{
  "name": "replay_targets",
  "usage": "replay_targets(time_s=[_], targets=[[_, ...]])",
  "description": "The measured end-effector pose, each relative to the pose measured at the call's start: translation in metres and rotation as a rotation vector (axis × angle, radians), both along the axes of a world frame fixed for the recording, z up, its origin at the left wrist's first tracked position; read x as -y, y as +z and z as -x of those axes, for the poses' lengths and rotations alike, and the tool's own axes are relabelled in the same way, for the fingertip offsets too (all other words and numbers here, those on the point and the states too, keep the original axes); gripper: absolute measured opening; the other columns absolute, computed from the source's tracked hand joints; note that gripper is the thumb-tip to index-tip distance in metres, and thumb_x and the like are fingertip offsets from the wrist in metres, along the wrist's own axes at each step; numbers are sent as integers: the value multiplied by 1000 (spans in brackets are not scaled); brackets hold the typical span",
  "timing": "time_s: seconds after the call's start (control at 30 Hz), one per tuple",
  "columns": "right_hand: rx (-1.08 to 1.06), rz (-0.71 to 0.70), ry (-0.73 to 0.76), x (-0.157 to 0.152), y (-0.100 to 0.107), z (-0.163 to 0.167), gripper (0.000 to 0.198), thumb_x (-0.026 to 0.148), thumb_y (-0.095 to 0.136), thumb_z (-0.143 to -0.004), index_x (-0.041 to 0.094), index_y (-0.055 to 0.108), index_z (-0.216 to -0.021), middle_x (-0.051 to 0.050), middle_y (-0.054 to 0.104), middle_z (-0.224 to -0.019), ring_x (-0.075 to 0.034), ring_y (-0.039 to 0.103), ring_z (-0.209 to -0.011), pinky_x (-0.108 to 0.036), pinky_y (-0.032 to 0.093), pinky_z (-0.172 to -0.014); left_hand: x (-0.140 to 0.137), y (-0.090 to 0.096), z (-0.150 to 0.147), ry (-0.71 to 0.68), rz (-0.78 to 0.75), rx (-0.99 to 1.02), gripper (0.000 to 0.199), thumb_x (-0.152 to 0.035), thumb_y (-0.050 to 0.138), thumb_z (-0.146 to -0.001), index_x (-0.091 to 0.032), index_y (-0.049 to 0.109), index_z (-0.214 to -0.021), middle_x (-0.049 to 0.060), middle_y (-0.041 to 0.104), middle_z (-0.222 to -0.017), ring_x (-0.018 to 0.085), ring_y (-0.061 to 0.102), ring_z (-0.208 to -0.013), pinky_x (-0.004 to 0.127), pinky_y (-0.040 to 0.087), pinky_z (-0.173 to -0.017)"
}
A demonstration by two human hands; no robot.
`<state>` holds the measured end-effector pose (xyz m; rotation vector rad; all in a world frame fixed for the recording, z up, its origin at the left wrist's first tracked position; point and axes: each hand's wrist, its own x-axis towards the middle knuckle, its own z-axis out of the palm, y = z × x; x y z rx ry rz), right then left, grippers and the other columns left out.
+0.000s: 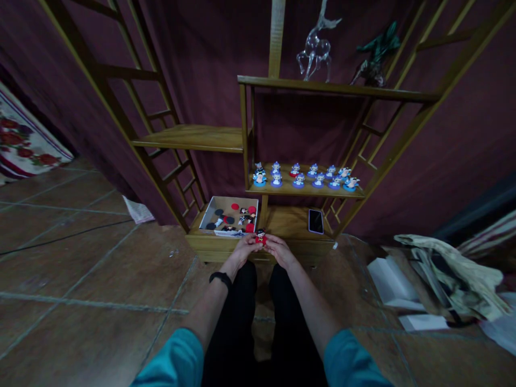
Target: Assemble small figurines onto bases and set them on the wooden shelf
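Between both hands, in front of the low shelf, is a small red figurine (pixel 260 237) with black hair. My left hand (pixel 245 248) is closed on its left side, a dark band around the wrist. From the other side, the fingers of my right hand (pixel 279 249) pinch the same figurine. Just beyond my left hand stands an open cardboard box (pixel 208 213) holding loose figurines and several red and black discs. On the shelf above, small figurines (pixel 298 180) on round bases stand in two rows, mostly purple and blue.
A phone (pixel 316 221) lies on the lower wooden surface (pixel 288 221) at right. A clear deer statue (pixel 316 45) and a dark green statue (pixel 377 56) stand on the upper shelf (pixel 338 88). Bags and cloth (pixel 451 274) lie on the floor at right; a cable (pixel 68 236) runs at left.
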<state>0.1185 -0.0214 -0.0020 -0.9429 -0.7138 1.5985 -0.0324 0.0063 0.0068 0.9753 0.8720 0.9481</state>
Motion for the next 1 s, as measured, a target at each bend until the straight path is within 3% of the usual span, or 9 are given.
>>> replay_targets(time_s=[0.27, 0.67, 1.0], targets=[[-12, 13, -21, -1, 1, 1, 37, 26, 72, -62, 18, 64, -96, -5, 69, -86, -14, 62, -74, -32, 47, -80, 1, 4, 1, -45, 25, -4, 48, -19, 79, -51, -11, 60, -94, 5, 67, -73, 12, 60, -62, 22, 40, -58], [61, -6, 19, 1, 2, 3, 39, 30, 72, -61, 22, 63, -98, -4, 68, -91, -17, 63, -81, -33, 47, -78, 3, 2, -1, -3, -41, -24, 45, -21, 79, -50, -11, 60, -89, 0, 61, -59, 9, 53, -53, 22, 38, -55], [57, -21, 31, -1, -1, 2, 37, 32, 71, -61, 21, 62, -95, -3, 69, -87, -14, 63, -73, -31, 47, -76, 2, 5, -1, -63, -53, -64, 44, -26, 76, -56, -10, 64, -95, 3, 63, -65, 11, 55, -58, 22, 37, -55]])
